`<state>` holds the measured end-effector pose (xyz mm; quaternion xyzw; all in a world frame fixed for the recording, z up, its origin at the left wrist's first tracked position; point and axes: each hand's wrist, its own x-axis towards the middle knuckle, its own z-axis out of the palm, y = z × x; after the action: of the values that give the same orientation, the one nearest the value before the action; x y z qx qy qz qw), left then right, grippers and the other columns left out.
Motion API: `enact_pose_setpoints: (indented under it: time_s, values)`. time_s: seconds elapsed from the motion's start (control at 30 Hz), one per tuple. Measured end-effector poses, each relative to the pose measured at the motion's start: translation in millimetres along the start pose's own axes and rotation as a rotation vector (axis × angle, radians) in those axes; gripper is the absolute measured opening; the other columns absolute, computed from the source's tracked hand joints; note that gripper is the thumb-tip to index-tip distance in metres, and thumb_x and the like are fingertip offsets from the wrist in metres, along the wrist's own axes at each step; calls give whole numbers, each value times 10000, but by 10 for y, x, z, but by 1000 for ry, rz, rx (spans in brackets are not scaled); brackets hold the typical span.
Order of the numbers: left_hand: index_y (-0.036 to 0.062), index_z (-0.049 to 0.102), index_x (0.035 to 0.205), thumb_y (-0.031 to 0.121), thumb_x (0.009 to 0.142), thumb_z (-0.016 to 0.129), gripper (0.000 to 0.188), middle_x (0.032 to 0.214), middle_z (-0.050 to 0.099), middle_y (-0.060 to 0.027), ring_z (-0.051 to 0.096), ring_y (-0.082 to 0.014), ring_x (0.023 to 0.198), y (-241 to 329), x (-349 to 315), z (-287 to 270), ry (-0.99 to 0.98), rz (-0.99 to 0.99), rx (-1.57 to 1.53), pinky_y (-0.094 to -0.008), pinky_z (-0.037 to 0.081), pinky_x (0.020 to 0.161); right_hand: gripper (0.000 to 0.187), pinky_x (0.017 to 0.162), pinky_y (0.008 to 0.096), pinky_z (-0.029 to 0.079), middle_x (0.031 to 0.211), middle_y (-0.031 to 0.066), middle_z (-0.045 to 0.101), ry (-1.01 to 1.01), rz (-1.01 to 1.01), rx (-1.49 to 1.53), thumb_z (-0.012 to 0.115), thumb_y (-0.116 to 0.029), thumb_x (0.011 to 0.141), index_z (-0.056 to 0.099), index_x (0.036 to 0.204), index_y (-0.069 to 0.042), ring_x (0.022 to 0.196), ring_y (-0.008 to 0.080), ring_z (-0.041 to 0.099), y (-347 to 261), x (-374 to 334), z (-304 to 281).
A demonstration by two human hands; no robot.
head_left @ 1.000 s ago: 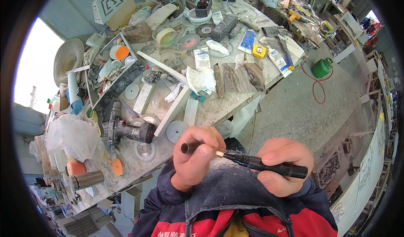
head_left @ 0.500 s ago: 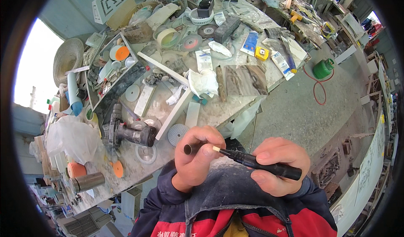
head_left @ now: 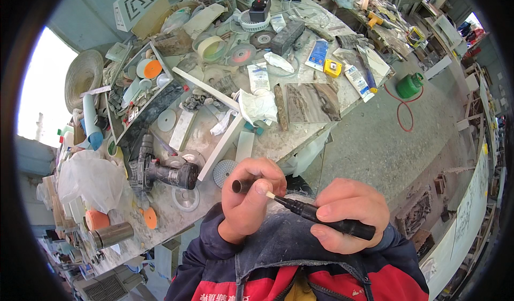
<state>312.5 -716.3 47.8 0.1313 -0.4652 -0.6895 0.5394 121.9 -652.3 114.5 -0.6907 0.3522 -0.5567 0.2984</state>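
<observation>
My left hand [head_left: 249, 199] is closed around a small dark cylindrical cap [head_left: 239, 186], whose open end points left. My right hand [head_left: 350, 215] grips a black marker-like pen [head_left: 321, 218] by its barrel. The pen's pale tip [head_left: 270, 195] points left and touches my left thumb, close to the cap. Both hands are held in front of my chest, over a dusty dark and red jacket [head_left: 278, 263], just off the near edge of the workbench [head_left: 267, 146].
The cluttered workbench holds an angle grinder [head_left: 160, 170], round polishing pads [head_left: 184, 199], white stone strips [head_left: 219, 146], a marbled tile [head_left: 313, 102], a tape roll [head_left: 211, 47] and a crumpled plastic bag [head_left: 88, 178]. A green canister [head_left: 409, 84] and red cable lie on the concrete floor at right.
Both hands have stayed almost in place; the pen's tip has come slightly nearer to the cap and my left thumb.
</observation>
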Motion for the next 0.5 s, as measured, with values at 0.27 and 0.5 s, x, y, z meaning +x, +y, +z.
enact_pose_setpoints:
  time_s: [0.27,0.5]
  values:
    - [-28,561,1090,207,1038,571,240,877,597,-129,544,-176,773,18,-28,-7,17,-18,-25,-316,461,707,391,620,338,523,957,175,683,-45,-6,-11,802,36,736,663,1099,-13,720,255,668,-15,-16,17]
    - [-26,564,1096,202,1038,570,235,893,607,-128,536,-164,765,16,-53,-20,-14,-9,20,-303,459,708,390,620,332,520,954,169,681,-8,7,-44,802,38,734,664,1094,-13,722,255,666,-49,-50,17]
